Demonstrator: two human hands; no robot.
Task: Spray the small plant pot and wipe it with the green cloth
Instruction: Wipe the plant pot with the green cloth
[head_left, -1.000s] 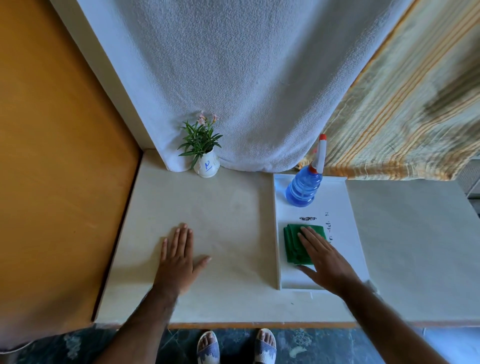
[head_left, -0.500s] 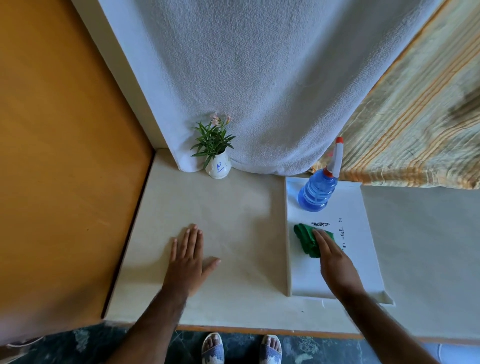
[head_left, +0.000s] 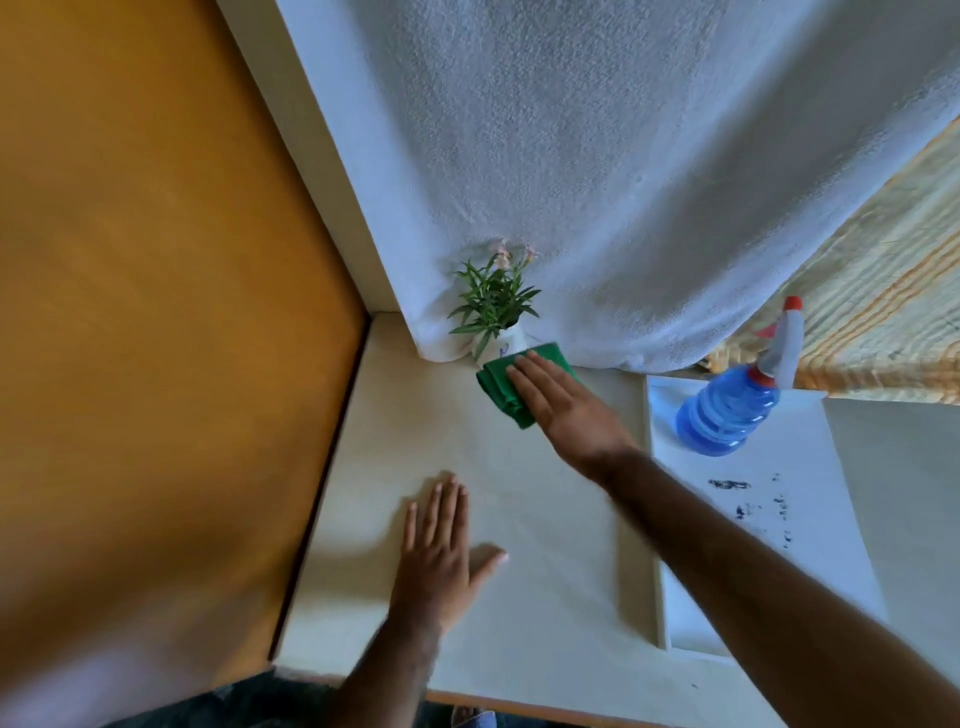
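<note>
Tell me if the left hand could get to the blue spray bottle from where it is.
Probably not directly: the right forearm stretches across between the flat left hand and the blue plastic spray bottle on the white tray.

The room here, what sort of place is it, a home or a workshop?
Probably a home. A pale stone counter sits in a corner by a yellow wall, with a white towel and striped cloth hanging behind, and a little plant pot for decoration.

A potted plant (head_left: 496, 312) stands at the far left of the counter (head_left: 545, 545), a folded cloth (head_left: 501, 387) touching its near side. To the right, a spray bottle (head_left: 730, 410) stands on the far end of a board (head_left: 810, 519).
</note>
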